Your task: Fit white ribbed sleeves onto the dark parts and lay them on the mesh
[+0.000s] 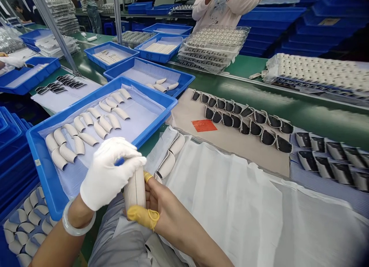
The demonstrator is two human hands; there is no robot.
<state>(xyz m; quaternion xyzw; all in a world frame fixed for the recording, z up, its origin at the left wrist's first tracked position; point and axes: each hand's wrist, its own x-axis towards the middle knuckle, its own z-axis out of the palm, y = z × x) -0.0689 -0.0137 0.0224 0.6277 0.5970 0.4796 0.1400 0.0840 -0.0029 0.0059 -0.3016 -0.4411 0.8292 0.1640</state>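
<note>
My left hand (108, 174) wears a white glove and its fingers are closed over the top of a curved white plastic shell (135, 190). My right hand (161, 209), bare with yellow finger cots, grips the same shell from below and the side. Both hands are low at the table's near edge, just in front of a blue tray (49, 171) lined with plastic sheet that holds several matching white shells (86, 132) in rows. A few more white shells (171, 153) lie beside the tray on a white cloth (245, 205).
Rows of black-faced shells (245, 121) lie on a beige mat with a red tag (204, 125). More blue trays (150, 73) and clear blister trays (213, 46) stand beyond. A person in white (221, 7) stands across the green belt; another gloved hand (11, 61) is far left.
</note>
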